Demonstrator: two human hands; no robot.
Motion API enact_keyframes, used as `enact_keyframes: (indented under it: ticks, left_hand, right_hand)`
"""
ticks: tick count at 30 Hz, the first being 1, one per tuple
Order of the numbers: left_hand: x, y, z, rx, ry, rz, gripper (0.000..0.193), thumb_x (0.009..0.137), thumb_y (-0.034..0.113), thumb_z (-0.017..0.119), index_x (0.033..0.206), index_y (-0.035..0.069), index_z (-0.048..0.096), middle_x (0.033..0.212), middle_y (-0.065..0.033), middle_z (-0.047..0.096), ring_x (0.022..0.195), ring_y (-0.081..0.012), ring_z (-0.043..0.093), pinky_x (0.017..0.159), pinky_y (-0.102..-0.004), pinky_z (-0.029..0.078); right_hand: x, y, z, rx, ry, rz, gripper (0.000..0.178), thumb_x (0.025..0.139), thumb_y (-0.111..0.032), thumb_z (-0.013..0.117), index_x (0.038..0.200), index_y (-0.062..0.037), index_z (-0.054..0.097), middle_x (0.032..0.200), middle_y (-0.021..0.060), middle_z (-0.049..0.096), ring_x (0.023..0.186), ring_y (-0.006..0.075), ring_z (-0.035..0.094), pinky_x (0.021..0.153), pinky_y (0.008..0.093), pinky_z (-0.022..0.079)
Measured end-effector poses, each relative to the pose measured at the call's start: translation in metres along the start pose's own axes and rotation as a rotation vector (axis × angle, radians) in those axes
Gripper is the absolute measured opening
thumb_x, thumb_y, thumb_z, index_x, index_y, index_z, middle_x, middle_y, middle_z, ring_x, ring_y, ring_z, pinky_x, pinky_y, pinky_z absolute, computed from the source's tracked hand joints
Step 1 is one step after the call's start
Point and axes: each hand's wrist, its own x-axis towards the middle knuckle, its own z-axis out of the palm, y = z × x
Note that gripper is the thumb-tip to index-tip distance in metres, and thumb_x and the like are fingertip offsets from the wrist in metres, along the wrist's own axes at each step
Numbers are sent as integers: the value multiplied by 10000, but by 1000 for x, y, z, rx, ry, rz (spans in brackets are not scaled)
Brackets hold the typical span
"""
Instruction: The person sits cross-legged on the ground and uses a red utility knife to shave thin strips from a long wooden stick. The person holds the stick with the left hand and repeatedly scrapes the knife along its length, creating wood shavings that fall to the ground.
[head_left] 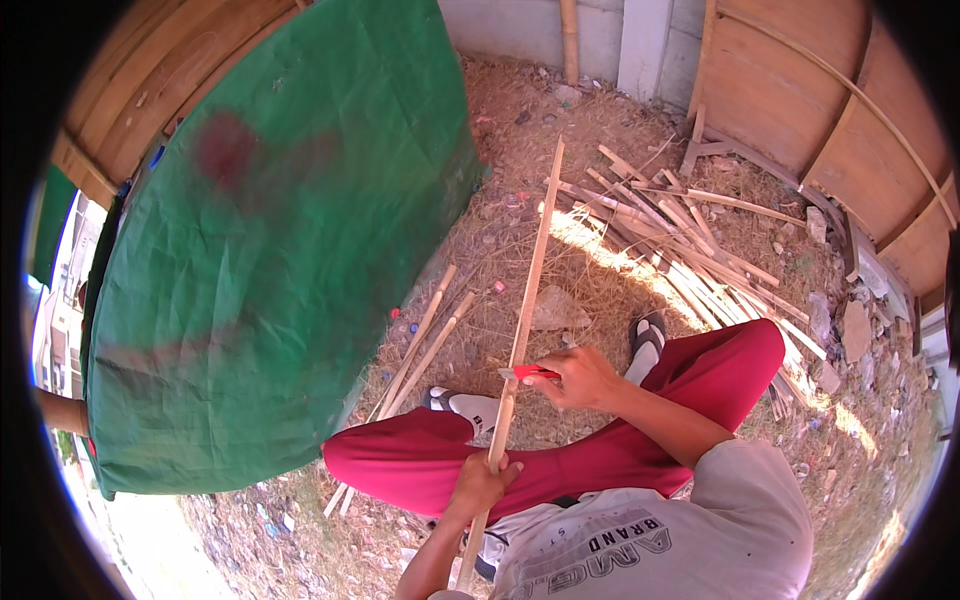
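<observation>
A long pale bamboo strip (538, 250) runs upright through the view, from beside my body out over the ground ahead. My left hand (482, 487) is wrapped round its lower part, close to my lap. In my right hand (582, 378) is a red-handled utility knife (537, 372). Its short blade points left and lies at the strip's middle, above the left hand. Whether the blade cuts into the bamboo or only touches it, I cannot tell.
Several bamboo strips (700, 255) are heaped on the littered, dry-grass ground at the right. Two more strips (425, 340) lie left of my feet. A green tarpaulin (280, 250) hangs at the left; wooden panels (790, 90) stand at the far right.
</observation>
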Motion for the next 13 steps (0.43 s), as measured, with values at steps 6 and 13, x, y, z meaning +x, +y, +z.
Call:
enact_keyframes:
  ticks: [6, 13]
  left_hand:
    - [-2, 7, -2, -50, 11, -3, 347, 880, 237, 799, 749, 41, 545, 579, -68, 537, 533, -149, 525, 529, -365, 445]
    - [-1, 7, -3, -63, -35, -11, 336, 890, 256, 783, 762, 37, 562, 572, -65, 535, 513, -152, 536, 518, -367, 441]
  right_hand:
    - [3, -1, 5, -55, 100, -37, 350, 927, -424, 704, 996, -93, 793, 704, 99, 710, 534, 286, 663, 477, 401, 522]
    - [1, 8, 15, -93, 134, -48, 367, 924, -455, 690, 1044, -123, 794, 763, 91, 731, 575, 287, 686, 500, 411, 538]
